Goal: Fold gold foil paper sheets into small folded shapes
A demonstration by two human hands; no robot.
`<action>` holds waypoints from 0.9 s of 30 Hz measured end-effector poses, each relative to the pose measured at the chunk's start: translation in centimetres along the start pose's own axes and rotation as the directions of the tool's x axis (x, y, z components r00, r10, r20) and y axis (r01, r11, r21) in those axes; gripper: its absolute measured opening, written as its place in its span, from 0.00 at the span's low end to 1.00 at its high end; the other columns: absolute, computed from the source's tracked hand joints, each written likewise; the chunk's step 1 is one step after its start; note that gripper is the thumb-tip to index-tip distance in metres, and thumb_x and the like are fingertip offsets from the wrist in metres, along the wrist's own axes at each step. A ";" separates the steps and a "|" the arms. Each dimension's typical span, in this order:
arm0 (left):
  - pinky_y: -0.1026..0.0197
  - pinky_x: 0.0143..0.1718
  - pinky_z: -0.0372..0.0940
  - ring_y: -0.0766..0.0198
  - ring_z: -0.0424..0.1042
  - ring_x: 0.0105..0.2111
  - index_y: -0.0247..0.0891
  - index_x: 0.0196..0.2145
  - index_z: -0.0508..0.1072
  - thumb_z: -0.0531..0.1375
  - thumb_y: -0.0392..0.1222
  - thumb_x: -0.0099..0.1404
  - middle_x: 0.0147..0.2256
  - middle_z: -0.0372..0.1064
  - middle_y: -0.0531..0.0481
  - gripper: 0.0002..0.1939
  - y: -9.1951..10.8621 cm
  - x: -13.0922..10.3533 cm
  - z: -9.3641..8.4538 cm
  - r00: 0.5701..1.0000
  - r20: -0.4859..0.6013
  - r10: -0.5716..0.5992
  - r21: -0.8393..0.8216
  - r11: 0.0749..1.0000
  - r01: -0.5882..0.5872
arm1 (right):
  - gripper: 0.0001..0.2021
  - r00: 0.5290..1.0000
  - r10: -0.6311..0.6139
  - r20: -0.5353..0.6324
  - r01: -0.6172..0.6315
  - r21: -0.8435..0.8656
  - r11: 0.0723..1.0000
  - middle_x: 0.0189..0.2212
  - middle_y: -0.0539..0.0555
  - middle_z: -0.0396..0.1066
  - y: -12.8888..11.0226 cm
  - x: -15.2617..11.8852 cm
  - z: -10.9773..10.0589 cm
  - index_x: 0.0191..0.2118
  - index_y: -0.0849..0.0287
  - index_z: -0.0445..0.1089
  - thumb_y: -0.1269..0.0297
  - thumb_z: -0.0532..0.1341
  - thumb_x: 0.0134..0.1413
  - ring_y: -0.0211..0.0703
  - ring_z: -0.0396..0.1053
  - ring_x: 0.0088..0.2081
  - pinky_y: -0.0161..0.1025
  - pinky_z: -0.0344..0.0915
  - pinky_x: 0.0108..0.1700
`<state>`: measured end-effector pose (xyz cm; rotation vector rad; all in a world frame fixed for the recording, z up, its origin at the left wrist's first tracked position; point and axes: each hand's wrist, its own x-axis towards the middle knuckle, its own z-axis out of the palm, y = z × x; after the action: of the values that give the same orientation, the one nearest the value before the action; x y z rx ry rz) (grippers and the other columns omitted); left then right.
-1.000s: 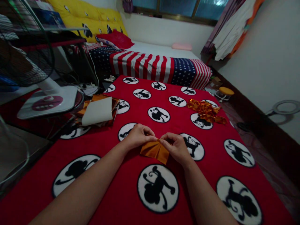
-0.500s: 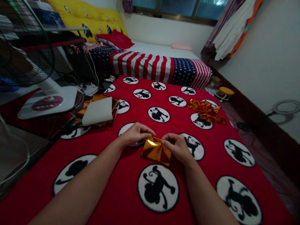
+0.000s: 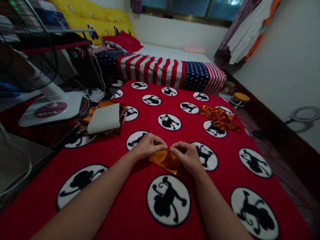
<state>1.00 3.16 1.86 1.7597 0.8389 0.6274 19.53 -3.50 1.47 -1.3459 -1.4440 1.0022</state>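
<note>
A piece of shiny gold foil paper (image 3: pixel 165 161) hangs between my hands, just over the red cloth. My left hand (image 3: pixel 150 145) pinches its upper edge near the middle. Right beside it, my right hand (image 3: pixel 185 154) grips the same edge between thumb and fingers. The fingertips of both hands almost meet along a narrow fold at the top. The sheet's lower part slants down toward me, and my fingers hide some of the folded edge.
The red cloth (image 3: pixel 120 196) has round monkey prints. Folded gold foil pieces (image 3: pixel 217 115) lie at the far right. At the left sits a stack of foil sheets with a pale sheet (image 3: pixel 105 119) on top, near a fan base (image 3: pixel 51 108). A bed (image 3: pixel 160 71) stands beyond.
My left hand has shifted right and slightly down along the foil's top edge, bringing its fingertips close to my right hand's. The foil has tilted and lost its bright glare.
</note>
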 end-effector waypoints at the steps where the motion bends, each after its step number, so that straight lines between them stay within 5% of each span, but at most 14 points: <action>1: 0.70 0.25 0.59 0.68 0.70 0.25 0.32 0.30 0.81 0.63 0.43 0.58 0.26 0.76 0.48 0.10 0.0 0.0 0.0 1.000 -0.022 0.012 -0.009 1.000 -0.012 | 0.09 1.000 0.010 -0.024 -0.010 0.006 1.000 0.23 0.52 0.72 0.0 0.0 0.0 0.29 0.62 0.74 0.60 0.65 0.49 0.37 0.67 0.25 0.32 0.61 0.27; 11: 0.68 0.27 0.61 0.65 0.73 0.27 0.33 0.30 0.81 0.64 0.41 0.57 0.28 0.77 0.46 0.09 0.4 0.1 0.0 0.995 -0.093 0.046 0.052 0.998 -0.041 | 0.11 0.986 -0.035 -0.160 0.028 -0.044 0.999 0.19 0.50 0.69 0.1 0.0 -0.1 0.23 0.61 0.71 0.59 0.66 0.48 0.36 0.64 0.22 0.32 0.60 0.24; 27: 0.69 0.20 0.52 0.69 0.64 0.20 0.32 0.30 0.81 0.60 0.49 0.59 0.21 0.72 0.49 0.16 -0.3 0.3 -0.4 0.990 -0.072 -0.122 0.114 0.985 0.130 | 0.09 0.981 0.069 -0.179 -0.067 0.020 0.998 0.26 0.54 0.76 0.9 0.2 -0.5 0.31 0.60 0.75 0.59 0.65 0.49 0.41 0.71 0.26 0.33 0.66 0.28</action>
<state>0.82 3.71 1.67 1.7842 1.0427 0.5626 20.23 -3.18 0.71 -1.4454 -1.2615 0.9077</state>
